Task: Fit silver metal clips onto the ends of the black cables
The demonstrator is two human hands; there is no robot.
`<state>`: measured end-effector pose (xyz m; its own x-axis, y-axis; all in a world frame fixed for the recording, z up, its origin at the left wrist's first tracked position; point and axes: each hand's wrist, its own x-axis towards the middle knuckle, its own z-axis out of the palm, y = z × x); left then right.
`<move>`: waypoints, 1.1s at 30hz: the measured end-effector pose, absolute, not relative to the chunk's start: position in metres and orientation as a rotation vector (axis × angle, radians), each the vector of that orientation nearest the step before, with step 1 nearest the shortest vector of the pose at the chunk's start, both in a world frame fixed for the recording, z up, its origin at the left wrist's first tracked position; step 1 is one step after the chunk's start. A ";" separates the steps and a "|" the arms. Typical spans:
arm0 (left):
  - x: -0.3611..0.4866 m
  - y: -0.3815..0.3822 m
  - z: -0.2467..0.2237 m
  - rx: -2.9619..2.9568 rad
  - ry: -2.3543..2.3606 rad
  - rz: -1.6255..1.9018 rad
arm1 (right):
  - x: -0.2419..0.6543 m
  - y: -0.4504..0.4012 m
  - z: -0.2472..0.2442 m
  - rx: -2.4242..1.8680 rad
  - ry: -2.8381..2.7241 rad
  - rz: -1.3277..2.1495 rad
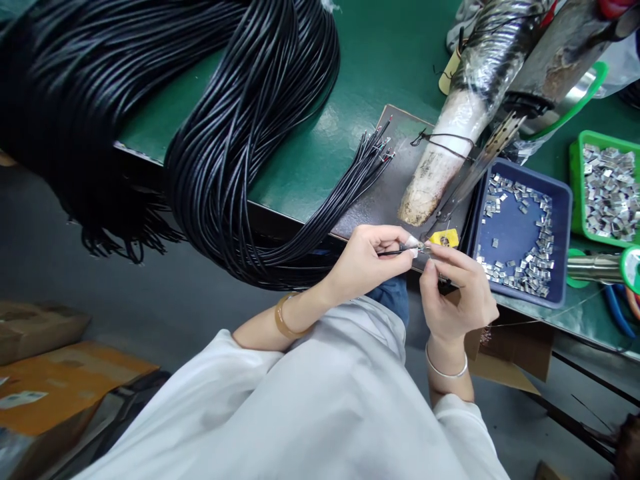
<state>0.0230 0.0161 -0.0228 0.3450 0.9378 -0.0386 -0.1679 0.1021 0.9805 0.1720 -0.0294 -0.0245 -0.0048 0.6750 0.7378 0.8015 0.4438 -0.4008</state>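
Observation:
My left hand is closed in a pinch on a black cable, close to its end. The fingertips of my right hand meet the cable's end, where a tiny shiny metal piece shows; whether they grip it is hard to make out. Just above the fingertips is the tip of a soldering iron, fixed at a slant. A yellow piece sits behind my right fingers. Left of my hands, a bundle of black cables lies with stripped ends on a dark board.
A blue tray of small metal shells stands right of my hands, with a green basket of more beyond. A white plastic-wrapped tube slants over the board. Thick black cable coils hang over the green table's front edge.

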 end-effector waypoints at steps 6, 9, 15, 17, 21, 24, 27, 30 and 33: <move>0.027 0.015 -0.023 1.135 0.892 1.040 | 0.172 -0.025 -0.024 -1.288 -1.735 -0.189; 0.027 0.014 -0.023 1.159 0.948 1.058 | 0.170 -0.024 -0.023 -1.292 -1.716 -0.201; 0.024 0.015 -0.023 1.138 0.899 1.040 | 0.168 -0.027 -0.026 -1.266 -1.709 -0.195; 0.023 0.015 -0.023 1.133 0.866 1.027 | 0.169 -0.028 -0.027 -1.251 -1.727 -0.171; 0.022 0.014 -0.021 1.152 0.870 0.994 | 0.172 -0.028 -0.025 -1.237 -1.729 -0.164; 0.021 0.010 -0.019 1.191 0.875 0.942 | 0.175 -0.028 -0.018 -1.273 -1.736 -0.110; 0.020 0.006 -0.021 1.251 0.869 0.955 | 0.175 -0.029 -0.013 -1.306 -1.761 -0.071; 0.018 0.003 -0.023 1.299 0.915 0.996 | 0.173 -0.031 -0.011 -1.300 -1.768 -0.099; 0.017 0.000 -0.023 1.267 0.898 0.976 | 0.170 -0.032 -0.013 -1.268 -1.691 -0.027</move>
